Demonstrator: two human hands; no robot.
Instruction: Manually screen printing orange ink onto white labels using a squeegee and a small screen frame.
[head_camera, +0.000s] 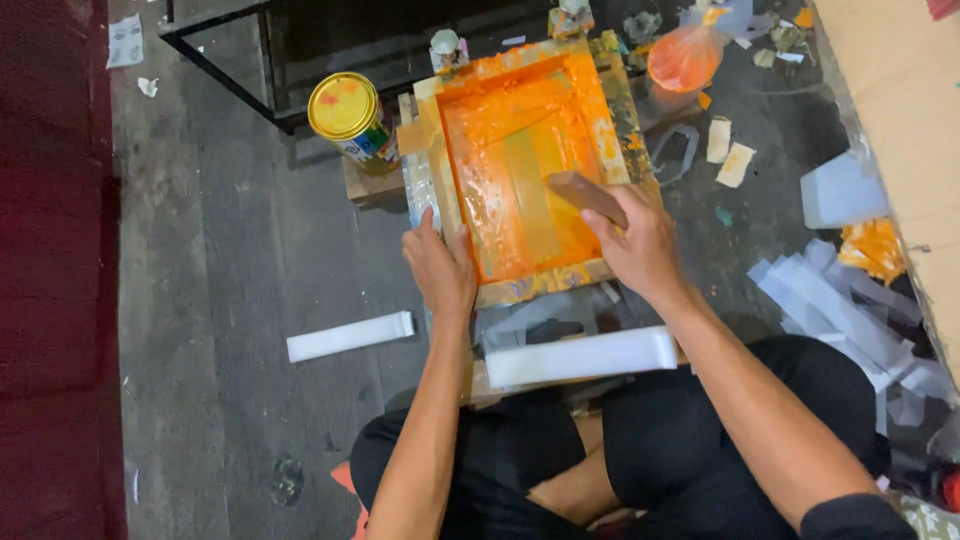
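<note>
While the left hand (441, 268) presses flat on the orange-inked screen frame (525, 160), the right hand (635, 243) clenches a wooden squeegee (587, 195).

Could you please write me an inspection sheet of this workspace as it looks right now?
Surface: dark grey floor, stained, with paper scraps.
Job's things: wooden printing frame coated in orange ink; brown squeegee resting inside it.
Clutter: yellow-lidded can left of the frame; orange plastic bag behind it; white strips beside the knees; pile of white strips at right.
Grippers: left hand presses the frame's near left edge; right hand has its fingers closed on the squeegee.
Cables: nothing seen.
Surroundings: dark red cloth at left; black metal frame at top; tan board at right.
</note>
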